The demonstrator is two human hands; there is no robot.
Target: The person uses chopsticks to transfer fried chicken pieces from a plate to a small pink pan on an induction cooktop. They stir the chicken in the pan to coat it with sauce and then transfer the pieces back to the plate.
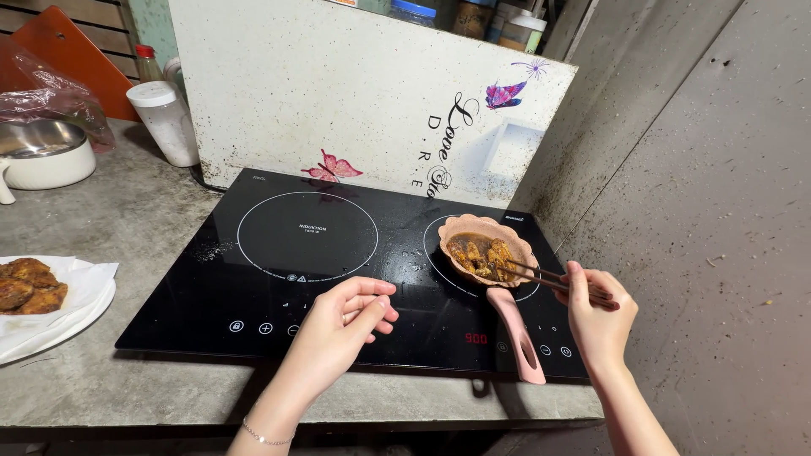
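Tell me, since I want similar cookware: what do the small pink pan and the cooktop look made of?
Small pink pan: probably coated metal, matte pink, scalloped rim; its handle looks like smooth plastic or silicone. Cooktop: glossy black glass, seemingly, reflecting light, with printed white rings.

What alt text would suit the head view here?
A person's right hand holds chopsticks to browned food in a small pink pan on a black induction cooktop. The left hand hovers loosely curled above the controls; fried pieces sit on a plate at left.

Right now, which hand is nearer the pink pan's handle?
Right. The right hand holds chopsticks just right of the pink handle; the left hand rests on the cooktop, further off to its left.
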